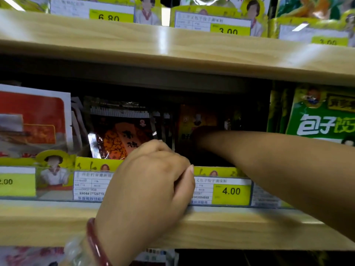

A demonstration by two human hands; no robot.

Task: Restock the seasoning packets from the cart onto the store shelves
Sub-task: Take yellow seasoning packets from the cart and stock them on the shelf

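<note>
My left hand (151, 181) sits at the middle shelf's front rail (221, 191). Its fingers curl round the lower right corner of an orange-and-black seasoning packet (119, 139) that stands upright at the front of its row. My right forearm reaches in from the right, deep into the dark slot beside that row. My right hand (201, 137) is in shadow at a yellow-orange packet (194, 120) far back in the slot, and its fingers cannot be made out. The cart is out of view.
A red-and-white packet (34, 120) stands at the left and green packets (322, 120) at the right of the same shelf. The wooden shelf above (172, 47) carries more packets and price tags. Another shelf edge (230, 229) runs below my hands.
</note>
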